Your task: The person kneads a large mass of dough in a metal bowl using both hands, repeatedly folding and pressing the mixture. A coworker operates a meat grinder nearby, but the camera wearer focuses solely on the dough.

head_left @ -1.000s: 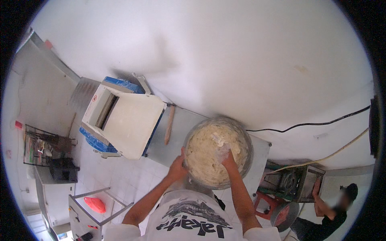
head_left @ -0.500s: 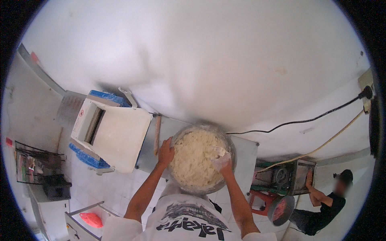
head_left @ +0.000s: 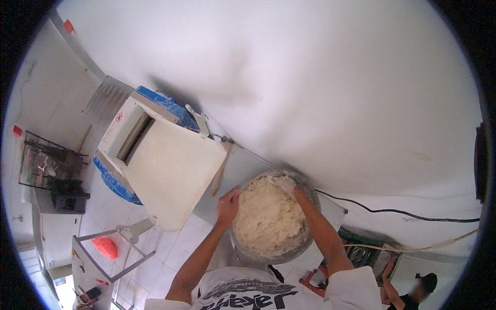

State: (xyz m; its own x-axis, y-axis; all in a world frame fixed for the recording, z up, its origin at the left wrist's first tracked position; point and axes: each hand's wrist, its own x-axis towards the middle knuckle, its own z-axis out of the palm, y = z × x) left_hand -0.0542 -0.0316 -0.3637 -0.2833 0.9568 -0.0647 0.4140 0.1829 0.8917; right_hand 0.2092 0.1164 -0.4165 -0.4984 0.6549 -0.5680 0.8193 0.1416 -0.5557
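Note:
A large metal bowl (head_left: 309,232) full of pale, lumpy dough (head_left: 266,222) sits near the edge of a metal table (head_left: 237,160). My left hand (head_left: 227,206) grips the bowl's left rim, fingers curled on it. My right hand (head_left: 285,183), coated whitish, is in the dough at the far side of the bowl, and its fingers are hard to make out. Left of the bowl lie a wooden rolling pin (head_left: 219,175) and a white and blue roller machine (head_left: 163,163) with a broad cream tray.
At lower right a person in dark clothes (head_left: 413,299) reaches to a green metal-framed appliance (head_left: 361,253) near a red stool (head_left: 312,279). Cables (head_left: 387,211) run along the wall. At left stand a wire rack (head_left: 46,160), a metal frame (head_left: 139,266) and a red bag (head_left: 105,248).
My right hand has moved from the bowl's right middle to its far side. The whole view has shifted, with the roller machine now higher and larger. My left hand stays at the rim.

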